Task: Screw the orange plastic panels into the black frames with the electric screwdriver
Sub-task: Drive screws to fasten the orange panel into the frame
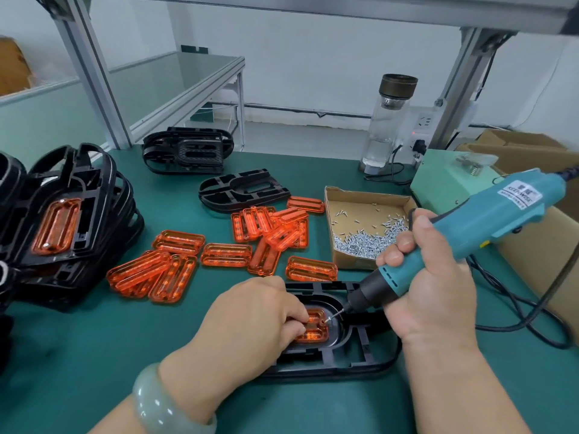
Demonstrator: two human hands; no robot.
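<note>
Nearest, the left hand [253, 314], a pale green bangle [159, 405] on its wrist, lies over the black frame [360, 355], fingers bent, tips pressing the orange panel [315, 332] seated in the frame's middle. At the frame's right end the right hand [429, 286] is wrapped fully round the electric screwdriver [488, 220], which slants down leftward; its bit meets a screw [327, 321] at the panel's right end, just beside the left fingertips. Beyond the frame lie loose orange panels [225, 255], and beyond its right end a cardboard box of screws [363, 220]. Far left of the frame, stacked frames [72, 214] hold fitted panels; farther back lie bare frames [244, 189].
</note>
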